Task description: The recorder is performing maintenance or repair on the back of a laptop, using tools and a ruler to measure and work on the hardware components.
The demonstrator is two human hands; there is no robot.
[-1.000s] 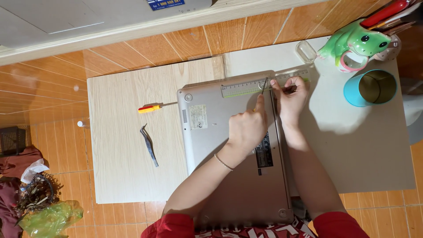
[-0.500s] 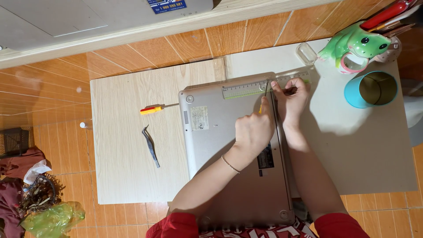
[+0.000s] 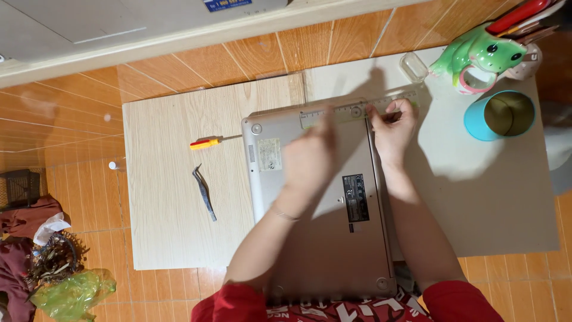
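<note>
the right hand (image 3: pixel 392 126) rests on the far edge of the laptop (image 3: pixel 322 209), fingers pinched on the clear ruler (image 3: pixel 357 108) lying along that edge. the left hand (image 3: pixel 310 158) hovers blurred over the laptop's underside; whether it grips anything i cannot tell. the laptop lies upside down across two low tables (image 3: pixel 167 197). a yellow screwdriver (image 3: pixel 205 142) and tweezers (image 3: pixel 204 192) lie to its left, a blue cup (image 3: pixel 499 116) and green frog figure (image 3: pixel 476 53) far right. the floor (image 3: pixel 71 125) is orange tile.
</note>
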